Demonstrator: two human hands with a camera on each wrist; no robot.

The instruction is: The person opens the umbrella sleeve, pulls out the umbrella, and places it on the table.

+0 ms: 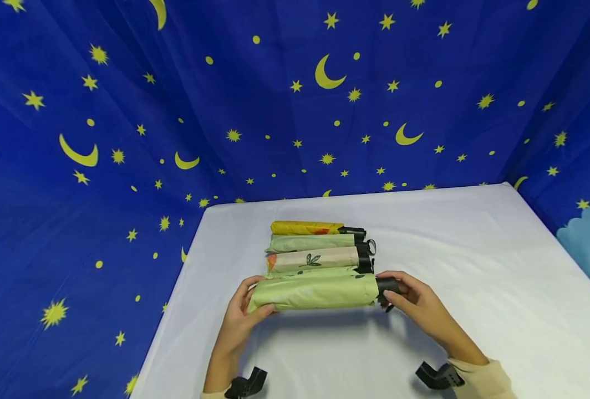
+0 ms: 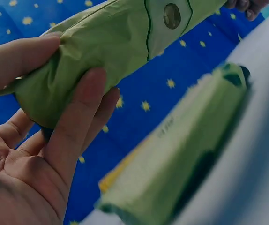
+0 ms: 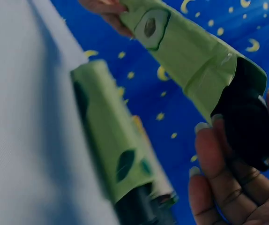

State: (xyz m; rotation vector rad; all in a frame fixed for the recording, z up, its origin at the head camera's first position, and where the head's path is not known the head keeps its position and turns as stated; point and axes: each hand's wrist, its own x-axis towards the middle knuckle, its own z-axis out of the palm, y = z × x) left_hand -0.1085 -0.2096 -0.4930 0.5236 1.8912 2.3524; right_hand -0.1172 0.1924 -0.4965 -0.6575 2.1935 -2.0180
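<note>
We are holding a green umbrella (image 1: 317, 293) aloft, lower centre of frame.
Our left hand (image 1: 238, 317) is gripping its end, right hand (image 1: 422, 303) pinching its handle (image 1: 387, 285); moving it is likely calling for even support.

In my head view, I have the left hand (image 1: 240, 313) just below and left of centre, its forearm (image 1: 220, 366) rising from the bottom edge, and the right hand (image 1: 422, 305) right of centre, its forearm (image 1: 457, 335) slanting up leftward from a beige sleeve (image 1: 484, 381) at lower right. Both hands grip, thumbs (image 1: 261, 315) toward the bottom. My left wrist view puts the palm (image 2: 12, 187) at lower left; my right, bent fingers (image 3: 216, 164) at lower right.
</note>
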